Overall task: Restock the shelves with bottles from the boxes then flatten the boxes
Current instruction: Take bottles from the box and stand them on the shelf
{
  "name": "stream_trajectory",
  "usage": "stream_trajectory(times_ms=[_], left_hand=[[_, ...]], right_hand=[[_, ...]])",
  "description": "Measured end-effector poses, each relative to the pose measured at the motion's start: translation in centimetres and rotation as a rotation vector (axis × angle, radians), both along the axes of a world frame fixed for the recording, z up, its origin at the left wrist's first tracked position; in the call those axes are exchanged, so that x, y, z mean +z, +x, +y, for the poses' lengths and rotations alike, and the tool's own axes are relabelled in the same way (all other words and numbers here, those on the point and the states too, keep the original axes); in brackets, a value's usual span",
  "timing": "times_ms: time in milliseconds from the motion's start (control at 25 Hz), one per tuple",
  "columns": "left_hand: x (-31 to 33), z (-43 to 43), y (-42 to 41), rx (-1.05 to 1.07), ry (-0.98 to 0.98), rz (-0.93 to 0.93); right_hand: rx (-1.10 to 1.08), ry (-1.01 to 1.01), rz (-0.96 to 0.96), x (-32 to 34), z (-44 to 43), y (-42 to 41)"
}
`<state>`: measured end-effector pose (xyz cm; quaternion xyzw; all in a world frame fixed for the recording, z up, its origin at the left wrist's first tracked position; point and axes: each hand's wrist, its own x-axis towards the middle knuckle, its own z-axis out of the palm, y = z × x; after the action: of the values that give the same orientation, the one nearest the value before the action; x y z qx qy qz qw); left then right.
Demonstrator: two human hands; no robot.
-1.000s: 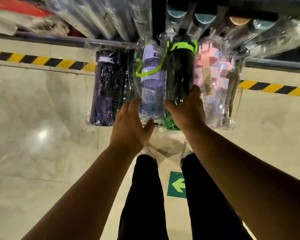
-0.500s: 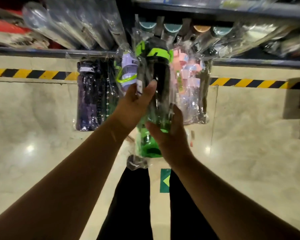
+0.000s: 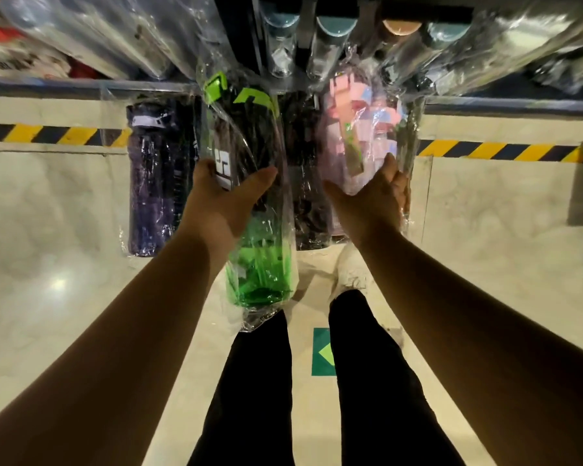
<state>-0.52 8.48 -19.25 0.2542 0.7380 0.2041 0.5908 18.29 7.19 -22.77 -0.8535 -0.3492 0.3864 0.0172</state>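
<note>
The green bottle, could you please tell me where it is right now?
In the head view the green bottle is left of centre, gripped by the left hand, between the purple bottle and the pink bottle near the right hand.

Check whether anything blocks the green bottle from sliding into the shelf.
Nothing visible blocks it. The left hand holds the green bottle between the purple bottle and a dark bottle; the right hand touches the pink pack.

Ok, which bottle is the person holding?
The green bottle with the black top: the left hand grips its middle. The purple bottle is untouched, and the right hand is open by the pink bottle.
</note>
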Motion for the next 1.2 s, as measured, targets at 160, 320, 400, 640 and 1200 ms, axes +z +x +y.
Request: stream_trajectory(times_ms=[160,320,400,640,1200], left_hand=[[-1.4,-0.3,0.0,-0.011,0.004,-0.028],[-1.3,-0.1,0.4,-0.006,-0.011,-0.035],[-0.2,0.3,0.7,-0.009,-0.006,-0.026],[7.3,2.0,1.6,-0.111,0.112,-0.044],[42.6,4.0,3.2,-0.258,0.581,-0.155]], right_hand=[[0.053,-0.083,-0.038,-2.8,0.8,-0.2],[0.047,-0.011,-0.006,-3.1,0.6,0.8],[0.009,0.014,0.074,-1.8,0.4,1.7],[-0.146,0.169,0.302,9.0,-1.5,2.0],[-0.250,0.750,0.613,43.4,-2.6,1.3]])
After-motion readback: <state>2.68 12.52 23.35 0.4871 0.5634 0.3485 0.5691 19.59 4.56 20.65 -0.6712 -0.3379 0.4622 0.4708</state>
